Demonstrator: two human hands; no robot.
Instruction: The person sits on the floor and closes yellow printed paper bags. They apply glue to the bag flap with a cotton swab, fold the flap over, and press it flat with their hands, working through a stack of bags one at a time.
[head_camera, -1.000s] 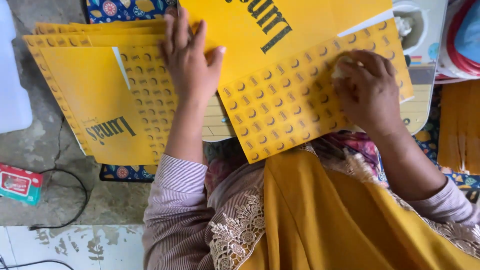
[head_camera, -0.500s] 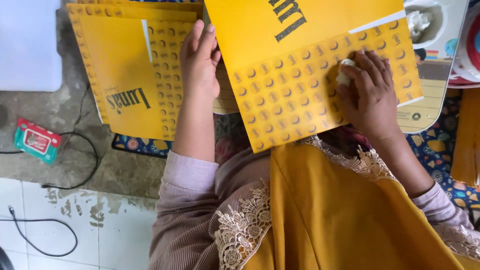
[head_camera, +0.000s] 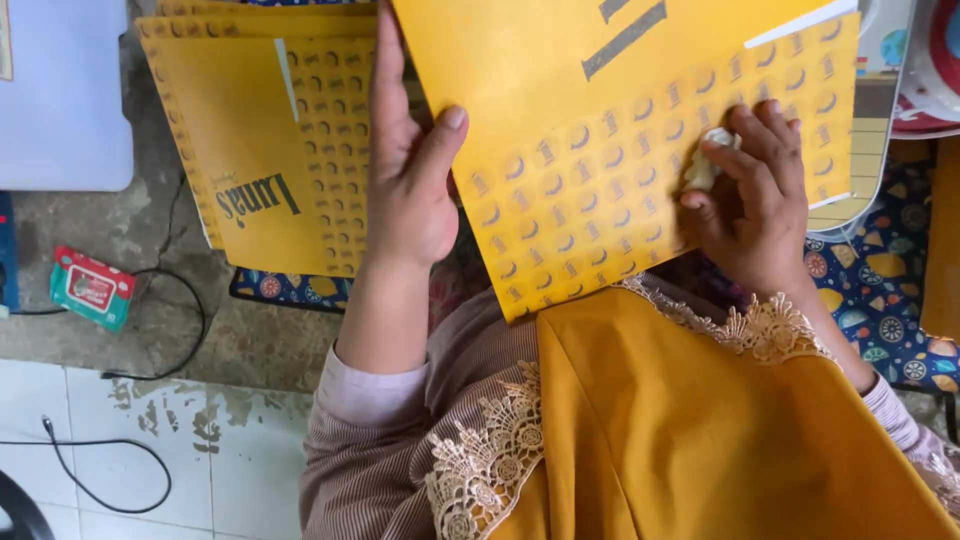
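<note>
A large yellow printed paper sheet (head_camera: 600, 150) with a patterned flap lies slanted in front of me over a low small table (head_camera: 868, 150). My left hand (head_camera: 410, 190) grips its left edge, thumb on top and fingers running up along the edge. My right hand (head_camera: 750, 205) presses a small whitish wad (head_camera: 708, 160) against the patterned flap near the sheet's right side. A stack of the same yellow sheets (head_camera: 265, 150) lies to the left of my left hand.
A white flat box (head_camera: 65, 100) sits on the grey floor at the far left, with a small red-and-teal packet (head_camera: 92, 288) and black cables (head_camera: 150, 340) below it. A colourful patterned mat (head_camera: 880, 290) lies under the table. A red-rimmed round thing (head_camera: 935, 70) stands at the top right.
My left hand has shifted from lying flat beside the sheet to gripping its left edge with the thumb on top. The sheet has tilted and moved up and right. The right hand keeps pressing the wad.
</note>
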